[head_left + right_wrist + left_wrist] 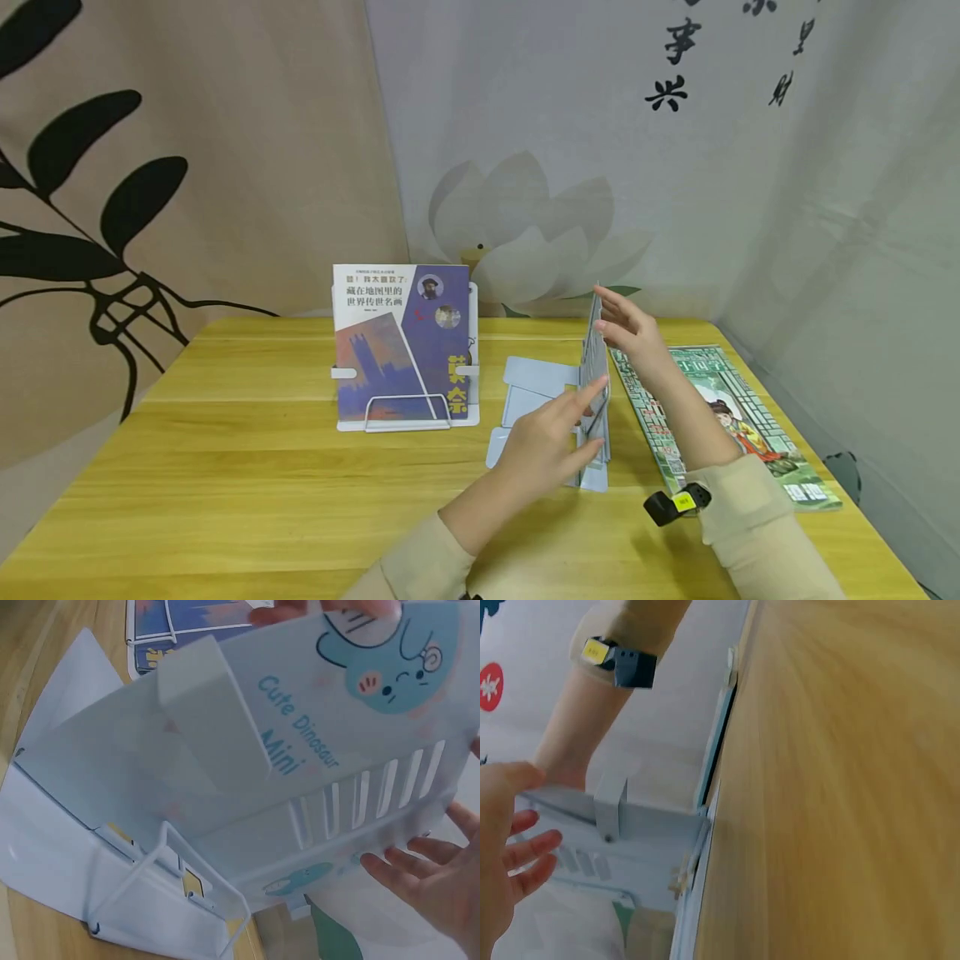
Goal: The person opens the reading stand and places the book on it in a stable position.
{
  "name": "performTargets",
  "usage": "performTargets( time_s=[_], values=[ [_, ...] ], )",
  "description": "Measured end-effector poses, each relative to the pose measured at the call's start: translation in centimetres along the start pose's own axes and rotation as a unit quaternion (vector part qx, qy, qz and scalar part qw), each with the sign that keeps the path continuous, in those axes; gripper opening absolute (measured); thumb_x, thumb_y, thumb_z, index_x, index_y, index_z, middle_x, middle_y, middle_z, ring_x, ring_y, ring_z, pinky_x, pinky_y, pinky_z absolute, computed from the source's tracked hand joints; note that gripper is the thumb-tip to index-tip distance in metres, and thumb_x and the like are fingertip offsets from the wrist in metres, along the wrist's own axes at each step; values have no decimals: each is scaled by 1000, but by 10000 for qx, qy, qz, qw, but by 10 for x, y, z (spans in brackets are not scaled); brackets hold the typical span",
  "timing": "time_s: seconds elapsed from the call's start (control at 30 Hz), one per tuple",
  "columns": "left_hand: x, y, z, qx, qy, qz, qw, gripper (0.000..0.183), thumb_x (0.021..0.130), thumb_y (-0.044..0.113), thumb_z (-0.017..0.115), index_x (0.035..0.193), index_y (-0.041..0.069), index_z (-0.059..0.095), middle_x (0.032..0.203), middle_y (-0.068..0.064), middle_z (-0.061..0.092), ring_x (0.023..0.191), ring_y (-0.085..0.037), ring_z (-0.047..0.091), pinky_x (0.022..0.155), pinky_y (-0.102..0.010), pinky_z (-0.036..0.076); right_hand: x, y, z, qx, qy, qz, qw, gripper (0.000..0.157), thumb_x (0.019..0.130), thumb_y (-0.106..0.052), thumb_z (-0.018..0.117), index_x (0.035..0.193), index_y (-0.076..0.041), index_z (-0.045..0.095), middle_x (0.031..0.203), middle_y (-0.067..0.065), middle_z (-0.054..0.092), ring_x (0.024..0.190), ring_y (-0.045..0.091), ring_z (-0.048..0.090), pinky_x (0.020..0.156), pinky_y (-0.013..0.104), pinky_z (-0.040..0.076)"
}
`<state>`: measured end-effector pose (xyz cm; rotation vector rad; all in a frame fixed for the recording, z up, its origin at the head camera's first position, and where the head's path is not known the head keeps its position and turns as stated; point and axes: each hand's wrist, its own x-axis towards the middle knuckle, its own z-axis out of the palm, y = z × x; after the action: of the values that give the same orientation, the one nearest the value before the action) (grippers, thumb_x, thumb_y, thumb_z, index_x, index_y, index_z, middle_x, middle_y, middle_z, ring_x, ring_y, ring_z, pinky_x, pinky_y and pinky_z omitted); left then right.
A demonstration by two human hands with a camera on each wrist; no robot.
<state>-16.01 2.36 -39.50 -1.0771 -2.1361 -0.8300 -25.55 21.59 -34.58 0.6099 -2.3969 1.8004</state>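
Two hands counted: left hand (pixel 546 435) and right hand (pixel 637 337). Two book stands: a pale blue stand (pixel 593 358) and a white stand (pixel 473 312). Two books: one purple-and-white book (pixel 420 350) upright on the white stand, one green book (pixel 750 417) flat at the right, partly behind the right forearm. Two white clips (pixel 343 373) overlap the sides of the upright book. On the pale blue stand, right wrist view: six slots (pixel 388 789), one white wire loop (pixel 206 866), and the lettering "Cute Dinosaur Mini".

Position: the pale blue stand is between the hands, its panel raised nearly vertical and seen edge-on from the head; its base (pixel 528 406) lies flat, to the left of the panel. Right hand is at the far upper part of the panel, fingers extended and spread, fingertips touching the edge. Left hand is on the near side, fingers loosely extended, index fingertip at the panel; firm contact cannot be told.

Surface: yellow wood-grain table (pixel 225 467). Room: pale fabric backdrop (pixel 285 192) behind, printed with dark leaves, one large lotus and black characters. Cream sleeves (pixel 757 508); one black device (pixel 677 503) with a yellow label at the right wrist.
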Motion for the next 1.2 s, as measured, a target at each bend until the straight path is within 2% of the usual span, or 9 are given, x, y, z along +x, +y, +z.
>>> performTargets(
  time_s=[0.1, 0.23, 0.37, 0.5, 0.67, 0.77, 0.9, 1.03, 1.2],
  values=[
    [-3, -10, -3, -86, -337, -66, 9994, 68, 84, 23, 75, 143, 13, 43, 102, -1, 63, 84, -13, 62, 61, -13, 45, 1, 2, -2, 194, 18, 67, 9998, 56, 97, -21, 53, 150, -15, 34, 151, 16, 31, 135, 36, 31, 101, 60, 31],
    [-9, -28, -5, -97, -743, -439, 9962, 50, 86, 23, 73, 133, 16, 57, 101, 3, 61, 84, -8, 58, 65, -13, 45, 5, 5, -4, 403, -15, 123, 9991, 56, 97, -18, 51, 150, -14, 34, 150, 17, 31, 135, 36, 29, 101, 62, 28],
    [-16, -47, -5, -20, -1065, -937, 9899, 38, 86, 23, 74, 122, 16, 65, 98, 6, 64, 88, -9, 58, 72, -20, 47, 9, 6, -5, 505, -66, 206, 9985, 55, 97, -15, 50, 149, -15, 35, 152, 14, 30, 137, 35, 26, 101, 64, 26],
    [-23, -63, -3, -83, -1399, -1362, 9807, 34, 86, 23, 73, 117, 13, 68, 98, 1, 68, 92, -15, 59, 82, -30, 47, 13, 7, -6, 602, -196, 289, 9976, 54, 97, -14, 48, 150, -16, 35, 154, 10, 25, 139, 33, 20, 104, 67, 16],
    [-32, -76, 3, -312, -1542, -1789, 9712, 30, 85, 21, 74, 112, 11, 70, 100, -1, 69, 97, -19, 59, 90, -40, 43, 16, 9, -9, 781, -414, 350, 9955, 55, 97, -15, 47, 150, -19, 34, 157, 9, 17, 141, 32, 12, 105, 67, 6],
    [-37, -81, 7, -400, -1583, -2002, 9661, 27, 83, 22, 75, 108, 11, 72, 99, 0, 69, 95, -18, 57, 90, -41, 41, 18, 11, -9, 933, -502, 227, 9941, 55, 97, -14, 46, 151, -16, 32, 157, 9, 15, 142, 32, 9, 109, 60, 4],
    [-42, -86, 11, -408, -1687, -2131, 9615, 26, 82, 22, 76, 106, 13, 72, 96, 2, 66, 94, -17, 54, 89, -41, 39, 20, 15, -8, 1043, -560, 69, 9929, 56, 97, -14, 45, 151, -13, 30, 158, 7, 13, 143, 30, 6, 112, 53, 1],
    [-43, -89, 14, -210, -1782, -2085, 9614, 20, 83, 20, 75, 102, 14, 73, 94, 3, 63, 97, -17, 52, 89, -40, 38, 21, 18, -6, 913, -484, 89, 9946, 57, 97, -19, 43, 152, -18, 29, 158, 3, 14, 143, 26, 6, 110, 56, -1],
    [-42, -89, 19, 157, -1810, -1999, 9628, 4, 83, 18, 74, 86, 17, 73, 89, 7, 61, 95, -17, 52, 85, -39, 39, 19, 19, -2, 833, -375, 88, 9958, 59, 94, -23, 43, 152, -20, 29, 158, 2, 16, 143, 27, 8, 109, 59, 1]
  ],
)
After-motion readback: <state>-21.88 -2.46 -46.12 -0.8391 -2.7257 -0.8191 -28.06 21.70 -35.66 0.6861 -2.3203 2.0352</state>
